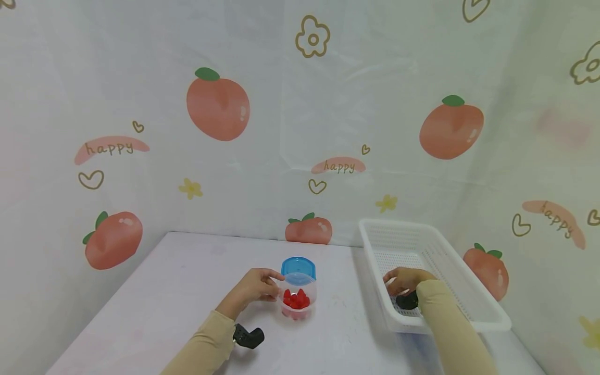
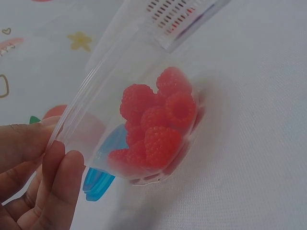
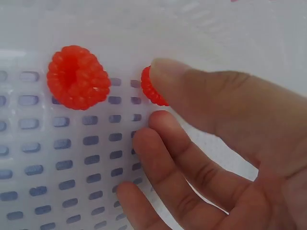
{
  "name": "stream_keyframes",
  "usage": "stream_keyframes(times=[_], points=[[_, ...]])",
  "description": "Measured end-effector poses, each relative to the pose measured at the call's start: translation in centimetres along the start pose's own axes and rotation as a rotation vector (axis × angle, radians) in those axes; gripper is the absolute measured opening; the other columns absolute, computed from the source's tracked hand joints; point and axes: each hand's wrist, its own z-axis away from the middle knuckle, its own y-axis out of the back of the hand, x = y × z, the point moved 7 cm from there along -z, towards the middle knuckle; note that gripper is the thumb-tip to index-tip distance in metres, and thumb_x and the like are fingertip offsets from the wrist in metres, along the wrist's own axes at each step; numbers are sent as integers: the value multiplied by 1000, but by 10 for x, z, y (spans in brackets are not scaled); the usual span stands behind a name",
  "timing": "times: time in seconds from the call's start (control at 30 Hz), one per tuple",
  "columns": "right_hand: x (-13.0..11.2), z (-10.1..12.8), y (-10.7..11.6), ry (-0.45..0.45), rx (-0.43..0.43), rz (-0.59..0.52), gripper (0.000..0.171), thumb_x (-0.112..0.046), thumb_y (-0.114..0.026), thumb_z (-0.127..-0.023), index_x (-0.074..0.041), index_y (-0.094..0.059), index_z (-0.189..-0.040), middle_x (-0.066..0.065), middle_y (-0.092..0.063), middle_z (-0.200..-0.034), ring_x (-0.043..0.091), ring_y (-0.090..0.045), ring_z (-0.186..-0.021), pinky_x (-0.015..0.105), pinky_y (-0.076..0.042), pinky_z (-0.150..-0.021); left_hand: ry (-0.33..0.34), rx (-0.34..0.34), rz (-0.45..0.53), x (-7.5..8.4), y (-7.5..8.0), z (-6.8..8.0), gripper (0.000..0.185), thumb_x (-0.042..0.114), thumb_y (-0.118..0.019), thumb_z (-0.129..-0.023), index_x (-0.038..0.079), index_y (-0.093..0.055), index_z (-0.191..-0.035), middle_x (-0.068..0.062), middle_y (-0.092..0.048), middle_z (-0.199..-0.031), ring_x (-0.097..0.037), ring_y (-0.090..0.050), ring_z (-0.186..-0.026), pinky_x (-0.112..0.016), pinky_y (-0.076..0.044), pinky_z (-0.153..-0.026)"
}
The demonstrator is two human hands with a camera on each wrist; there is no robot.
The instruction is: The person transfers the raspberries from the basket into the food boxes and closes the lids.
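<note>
My left hand (image 1: 258, 285) pinches the rim of a clear plastic tub (image 1: 307, 291) between thumb and fingers. Inside the tub lie several red raspberries (image 2: 156, 112). The tub tilts in the left wrist view. My right hand (image 1: 405, 279) reaches down inside a white plastic basket (image 1: 469, 307), near its left side. On the slotted basket floor, one raspberry (image 3: 76, 79) lies apart from the fingers. Another raspberry (image 3: 152, 88) is partly hidden behind my right thumb (image 3: 182, 86). The other visible right fingers are spread below it, loosely bent, with a gap to the thumb.
A blue lid (image 1: 298, 267) sits just behind the tub on the white tabletop (image 1: 201, 260). Black wrist devices (image 1: 248, 337) are worn on both arms. A fruit-printed sheet (image 1: 281, 104) hangs behind the table, and the basket stands at the right.
</note>
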Motion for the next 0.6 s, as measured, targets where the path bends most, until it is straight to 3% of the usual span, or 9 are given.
stream_keyframes(times=[0.3,0.6], points=[[-8,2,-9,15,-23,13,11,-2,-62,-81,-6,-59,-90,-8,-66,-69,8,-64,-74,27,-51,-73,5,10,-10,1,1,1,33,7,-75,-81,5,-67,-113,-8,-63,-83,-17,-65,-67,-31,-60,-69],[-7,-1,-11,0,-30,-15,10,-1,-62,-80,-9,-58,-83,-8,-66,-69,8,-64,-73,26,-52,-72,5,4,-4,1,1,1,32,7,-74,-82,5,-67,-113,-8,-64,-83,-17,-65,-68,-31,-60,-69]])
